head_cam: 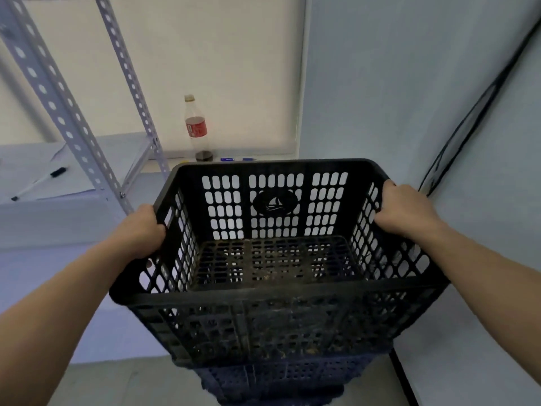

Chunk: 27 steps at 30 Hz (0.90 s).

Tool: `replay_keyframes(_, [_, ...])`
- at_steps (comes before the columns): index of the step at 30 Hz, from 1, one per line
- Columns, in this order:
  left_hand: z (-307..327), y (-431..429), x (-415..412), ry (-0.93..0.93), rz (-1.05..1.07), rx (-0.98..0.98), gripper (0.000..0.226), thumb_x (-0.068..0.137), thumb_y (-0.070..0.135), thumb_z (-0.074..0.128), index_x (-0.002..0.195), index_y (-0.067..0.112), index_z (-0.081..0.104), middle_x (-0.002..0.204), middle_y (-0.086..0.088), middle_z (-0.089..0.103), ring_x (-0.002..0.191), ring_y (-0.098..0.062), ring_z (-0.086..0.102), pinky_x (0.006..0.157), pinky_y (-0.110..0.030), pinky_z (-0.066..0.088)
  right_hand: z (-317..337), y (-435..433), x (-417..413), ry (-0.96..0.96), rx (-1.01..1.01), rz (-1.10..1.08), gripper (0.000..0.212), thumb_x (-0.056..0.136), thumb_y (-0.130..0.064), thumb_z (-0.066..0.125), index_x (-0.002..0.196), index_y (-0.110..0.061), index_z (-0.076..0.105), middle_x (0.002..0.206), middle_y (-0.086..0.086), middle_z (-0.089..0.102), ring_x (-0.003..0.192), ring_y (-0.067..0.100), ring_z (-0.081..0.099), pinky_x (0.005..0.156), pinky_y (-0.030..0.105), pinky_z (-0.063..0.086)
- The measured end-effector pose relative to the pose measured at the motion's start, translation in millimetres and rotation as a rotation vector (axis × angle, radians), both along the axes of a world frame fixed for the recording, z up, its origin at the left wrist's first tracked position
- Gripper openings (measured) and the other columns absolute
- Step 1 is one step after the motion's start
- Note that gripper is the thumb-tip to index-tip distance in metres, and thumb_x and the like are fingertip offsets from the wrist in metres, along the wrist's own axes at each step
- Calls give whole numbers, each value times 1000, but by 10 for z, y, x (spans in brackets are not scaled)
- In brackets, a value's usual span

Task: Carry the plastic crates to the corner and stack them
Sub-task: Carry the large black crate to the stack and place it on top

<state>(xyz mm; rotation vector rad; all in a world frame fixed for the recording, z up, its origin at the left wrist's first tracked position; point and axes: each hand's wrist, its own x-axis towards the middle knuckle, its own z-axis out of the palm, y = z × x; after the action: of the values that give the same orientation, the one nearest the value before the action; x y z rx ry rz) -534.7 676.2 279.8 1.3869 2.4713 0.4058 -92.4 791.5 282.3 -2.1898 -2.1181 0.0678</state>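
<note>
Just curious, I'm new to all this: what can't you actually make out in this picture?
Head view only:
1. The dark blue plastic crate, mostly hidden under the black perforated plastic crate and cut by the bottom edge; how many are stacked is unclear.
2. Fingers of the left hand and right hand, tips hidden round the black crate's side rims.
3. Print on the clear plastic bottle's red label, too small.

black perforated crate (275, 291), dark blue crate (281, 379) beneath, red-labelled bottle (196, 128), grey wall (395, 83)

Both hands, left (140, 230) and right (405, 210), gripping black crate (272, 294) above blue crate (278, 379).
</note>
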Motion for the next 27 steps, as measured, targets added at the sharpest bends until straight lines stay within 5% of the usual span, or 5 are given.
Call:
replay_keyframes(5, [-37,18,-6,75,-10,-8,20,92,8,57,109,-1,50,99,-28,62,86,-41,61,76,-43,53,-24,-71,35,11,6,5,61,88,-22,61,141,-3,39,123,19,54,107,40,62,74,39,44])
replay_keyframes(10, [-39,-76,74,47,2,-10,21,91,6,57,110,-1,50,96,-28,62,82,-42,62,73,-46,56,-81,-201,93,-16,10,5,72,91,-21,60,153,-5,25,128,20,49,108,40,61,72,39,42])
replay_keyframes(15, [24,-134,170,186,-46,9,53,92,13,56,138,7,32,125,-31,57,103,-45,60,82,-45,46,-24,-258,135,35,-27,3,74,91,-18,59,155,-6,23,133,21,48,115,41,58,74,38,41])
replay_keyframes(21, [170,-50,226,129,-103,-64,59,88,15,68,138,6,38,121,-22,63,103,-38,62,88,-42,48,49,-211,236,125,-117,27,81,89,-19,60,158,-11,18,138,19,45,120,39,55,85,40,47])
replay_keyframes(27, [122,96,172,66,-116,-68,56,84,9,65,132,11,36,109,-22,64,90,-37,64,83,-45,52,24,-122,229,59,-128,32,83,90,-15,60,157,-11,12,138,19,38,110,39,59,80,41,51])
